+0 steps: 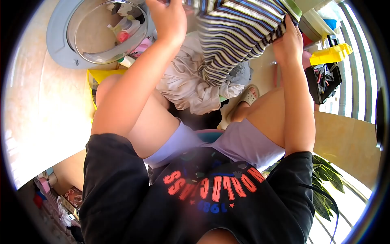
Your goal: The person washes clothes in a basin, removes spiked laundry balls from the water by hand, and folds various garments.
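Note:
A striped garment [239, 36] in white, dark blue and brown hangs stretched out in front of me, with a green edge at its upper right. My right hand [289, 42] is closed on the garment near that green edge, thumb on top. At the upper left, my left hand [168, 22] is closed at the garment's other side; its fingertips are partly cut off by the frame. The lower part of the garment droops to a point over a pile of light beige and grey laundry [189, 81] between my knees.
On the left, a front-loading washer's round door [73, 32] stands open, with bottles behind its glass. A yellow bag [99, 75] lies below it. To the right are a black toolbox with a yellow lid [331, 55], railings and a leafy plant [327, 179].

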Demonstrator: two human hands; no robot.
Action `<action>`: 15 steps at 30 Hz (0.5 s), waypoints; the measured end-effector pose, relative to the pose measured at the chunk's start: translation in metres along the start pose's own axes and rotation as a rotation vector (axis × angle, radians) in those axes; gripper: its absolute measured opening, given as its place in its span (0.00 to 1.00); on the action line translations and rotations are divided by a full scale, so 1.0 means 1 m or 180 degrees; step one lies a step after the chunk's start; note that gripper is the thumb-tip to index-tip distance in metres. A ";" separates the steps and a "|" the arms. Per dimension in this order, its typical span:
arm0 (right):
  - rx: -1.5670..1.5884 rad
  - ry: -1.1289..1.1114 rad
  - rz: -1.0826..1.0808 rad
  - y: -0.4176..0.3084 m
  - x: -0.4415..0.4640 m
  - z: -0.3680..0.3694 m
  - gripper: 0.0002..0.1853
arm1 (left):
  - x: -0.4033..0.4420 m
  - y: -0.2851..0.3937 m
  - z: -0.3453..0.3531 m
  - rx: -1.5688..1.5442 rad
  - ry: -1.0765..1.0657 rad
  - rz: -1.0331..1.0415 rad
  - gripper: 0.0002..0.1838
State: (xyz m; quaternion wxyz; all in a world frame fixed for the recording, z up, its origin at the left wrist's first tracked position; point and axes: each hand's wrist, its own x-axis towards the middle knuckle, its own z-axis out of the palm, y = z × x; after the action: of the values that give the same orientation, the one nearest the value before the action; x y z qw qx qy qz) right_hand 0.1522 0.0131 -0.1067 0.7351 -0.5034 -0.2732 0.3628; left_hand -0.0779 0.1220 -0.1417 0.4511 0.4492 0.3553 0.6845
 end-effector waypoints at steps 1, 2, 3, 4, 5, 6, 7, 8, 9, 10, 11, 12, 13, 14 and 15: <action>0.0232 -0.0016 0.0144 0.000 0.000 0.001 0.19 | 0.001 0.001 0.001 -0.0298 0.0138 0.0056 0.18; 0.0465 -0.0030 0.0285 0.000 0.001 0.002 0.19 | 0.000 0.002 0.000 0.0197 -0.0101 0.0352 0.21; 0.0696 -0.0045 0.0425 0.001 0.002 0.003 0.19 | -0.001 0.004 -0.001 0.0691 -0.0339 0.0647 0.23; 0.0936 -0.0289 0.0543 0.002 0.002 0.004 0.17 | -0.001 0.006 -0.001 0.1183 -0.0577 0.0945 0.26; 0.1006 -0.0381 0.0721 0.001 0.000 0.006 0.17 | -0.009 0.006 0.001 0.1052 -0.1167 0.0182 0.34; 0.1203 -0.0525 0.0871 0.003 0.001 0.004 0.17 | -0.020 0.010 0.003 0.1212 -0.1614 0.0220 0.39; 0.1399 -0.0675 0.1020 0.004 0.001 0.006 0.17 | -0.030 0.014 0.005 0.1369 -0.2058 0.0262 0.44; 0.1422 -0.0681 0.1047 0.003 -0.001 0.009 0.17 | -0.039 0.017 0.009 0.0769 -0.2736 -0.0163 0.48; 0.1419 -0.0705 0.1089 -0.002 -0.007 0.014 0.17 | -0.045 0.017 0.014 0.0145 -0.3385 -0.0599 0.52; 0.1419 -0.0726 0.1134 -0.008 -0.014 0.019 0.18 | -0.048 -0.002 0.015 0.0547 -0.3548 0.0019 0.55; 0.1421 -0.0747 0.1178 -0.010 -0.017 0.021 0.19 | -0.060 -0.020 0.012 0.0634 -0.3181 0.0127 0.49; 0.2438 -0.2287 0.1330 -0.007 -0.012 0.018 0.18 | -0.060 -0.019 0.010 0.0743 -0.3309 -0.0331 0.43; 0.2144 -0.1868 0.1214 -0.003 -0.010 0.015 0.18 | -0.060 -0.017 0.009 0.0849 -0.3422 -0.0797 0.37; 0.1846 -0.1447 0.1093 -0.001 -0.009 0.012 0.18 | -0.056 -0.016 0.008 0.0915 -0.3364 -0.1027 0.28; 0.1548 -0.1023 0.0958 -0.006 -0.013 0.017 0.18 | -0.051 -0.015 0.010 0.1015 -0.3400 -0.0853 0.26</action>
State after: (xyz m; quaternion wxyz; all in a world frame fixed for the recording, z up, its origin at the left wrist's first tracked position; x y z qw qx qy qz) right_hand 0.1330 0.0105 -0.0961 0.7193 -0.2842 -0.2137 0.5968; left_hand -0.0547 0.0803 -0.1665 0.5774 0.7464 0.2307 0.2373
